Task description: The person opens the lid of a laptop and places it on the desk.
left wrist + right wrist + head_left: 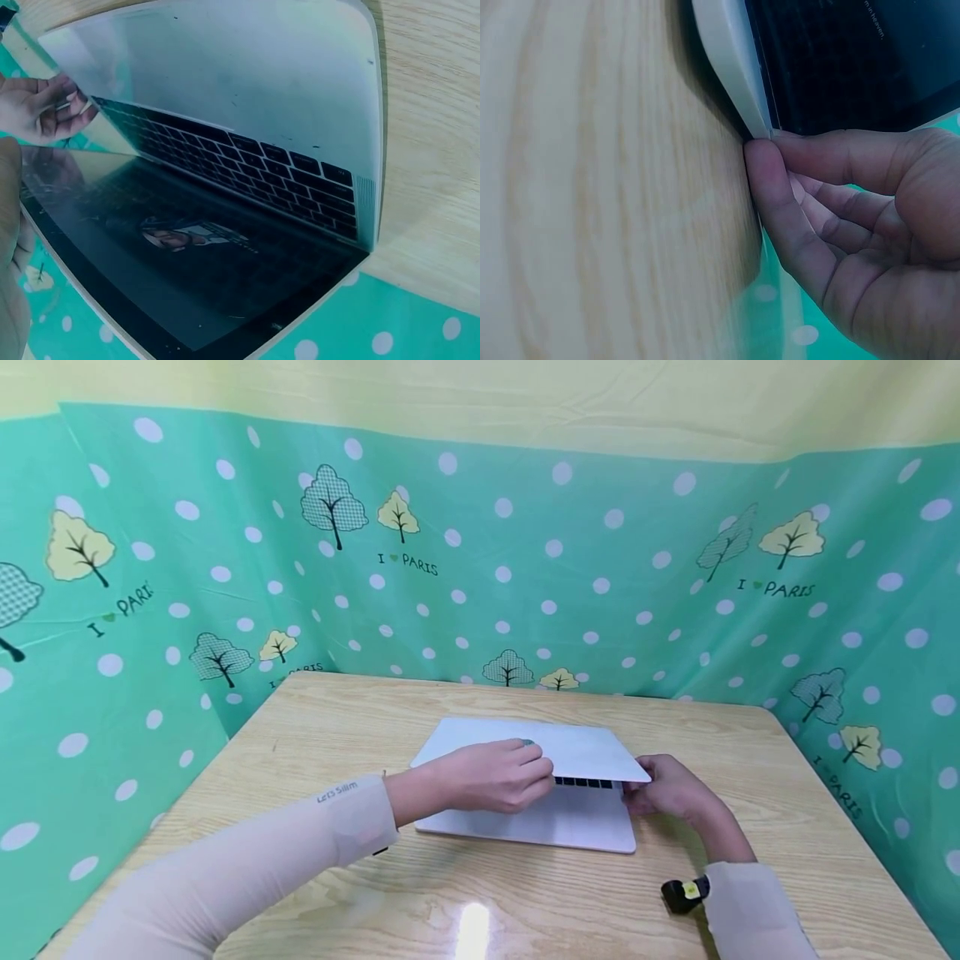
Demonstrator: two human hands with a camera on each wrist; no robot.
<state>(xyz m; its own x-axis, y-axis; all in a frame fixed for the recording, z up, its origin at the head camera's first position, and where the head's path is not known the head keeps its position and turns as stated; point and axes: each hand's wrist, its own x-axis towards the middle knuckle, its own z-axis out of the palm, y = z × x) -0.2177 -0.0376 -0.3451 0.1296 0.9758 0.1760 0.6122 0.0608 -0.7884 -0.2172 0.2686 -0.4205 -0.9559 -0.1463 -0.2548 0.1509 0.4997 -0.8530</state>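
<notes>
A silver laptop lies on the wooden table with its lid partly raised. Black keys and a dark, glossy screen show between lid and base in the left wrist view. My left hand holds the lid at its front edge, fingers curled; only a part of it shows at the left border of the left wrist view. At the laptop's right side, my right hand pinches the edge of the base between thumb and finger, as the right wrist view shows up close.
The wooden table extends around the laptop on every side. Behind and beside it hangs a green cloth with white dots and printed trees. A small black device sits at my right wrist.
</notes>
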